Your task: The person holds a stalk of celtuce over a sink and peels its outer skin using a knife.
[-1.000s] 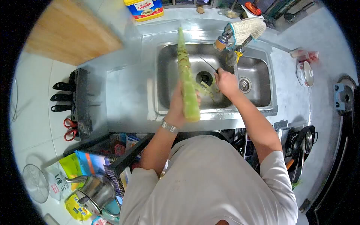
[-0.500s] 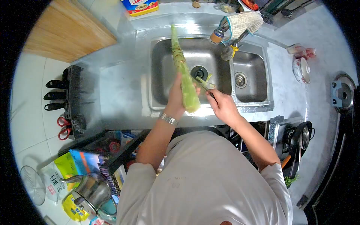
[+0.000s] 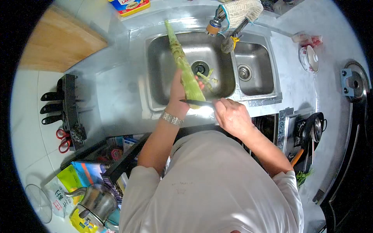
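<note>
A long, tapering green celtuce stem [image 3: 182, 61] slants over the large sink basin [image 3: 155, 70], its thin tip pointing away and its thick end near me. My left hand [image 3: 177, 91] is closed around the lower part from the left and beneath. In my right hand [image 3: 234, 116] I grip a small dark knife [image 3: 196, 102] by its handle. The blade lies across the thick end of the stem, close to my left wrist; whether it is cutting in, I cannot tell. Pale green peelings [image 3: 210, 73] lie in the basin by the drain [image 3: 199, 68].
A smaller basin [image 3: 254, 58] adjoins on the right, below a faucet [image 3: 213, 27] and a mesh cloth [image 3: 243, 12]. Left stands a rack [image 3: 70, 105] with knives and red scissors [image 3: 64, 140]. A lidded bowl [image 3: 309, 59] sits right; a metal kettle [image 3: 97, 202] stands lower left.
The knife has come from beside the stem to lie across its thick end. A peel strip that hung by the blade has dropped into the basin. The whole view has shifted slightly.
</note>
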Motion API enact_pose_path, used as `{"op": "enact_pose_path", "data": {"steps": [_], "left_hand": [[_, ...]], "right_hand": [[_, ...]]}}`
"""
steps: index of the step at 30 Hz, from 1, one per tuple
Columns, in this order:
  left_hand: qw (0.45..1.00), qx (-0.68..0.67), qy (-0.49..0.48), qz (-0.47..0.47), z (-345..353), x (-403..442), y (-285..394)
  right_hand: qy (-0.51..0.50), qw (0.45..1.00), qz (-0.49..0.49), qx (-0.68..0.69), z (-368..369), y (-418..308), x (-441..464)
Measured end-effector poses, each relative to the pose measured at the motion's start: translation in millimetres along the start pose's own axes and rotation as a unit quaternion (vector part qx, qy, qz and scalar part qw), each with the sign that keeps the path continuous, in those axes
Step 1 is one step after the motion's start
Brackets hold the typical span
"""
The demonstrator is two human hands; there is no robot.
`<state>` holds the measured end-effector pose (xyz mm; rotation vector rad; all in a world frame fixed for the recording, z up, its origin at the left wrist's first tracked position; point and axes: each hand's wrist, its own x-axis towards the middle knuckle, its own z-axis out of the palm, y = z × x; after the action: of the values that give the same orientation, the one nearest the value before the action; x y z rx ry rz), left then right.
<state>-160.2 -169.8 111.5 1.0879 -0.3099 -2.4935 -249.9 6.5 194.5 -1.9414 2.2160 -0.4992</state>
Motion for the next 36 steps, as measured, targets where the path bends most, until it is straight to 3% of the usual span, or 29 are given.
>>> {"op": "enact_pose_path", "data": {"steps": [11, 36], "left_hand": [[0.999, -0.011, -0.052, 0.012, -8.3, 7.8, -1.2], [0.999, 0.005, -0.036, 0.021, -4.9, 2.4, 2.2]], "right_hand": [[-0.008, 0.999, -0.019, -0.051, -3.9, -6.5, 4.1], [-0.028, 0.997, -0.034, -0.069, -8.6, -9.6, 16.5]]}}
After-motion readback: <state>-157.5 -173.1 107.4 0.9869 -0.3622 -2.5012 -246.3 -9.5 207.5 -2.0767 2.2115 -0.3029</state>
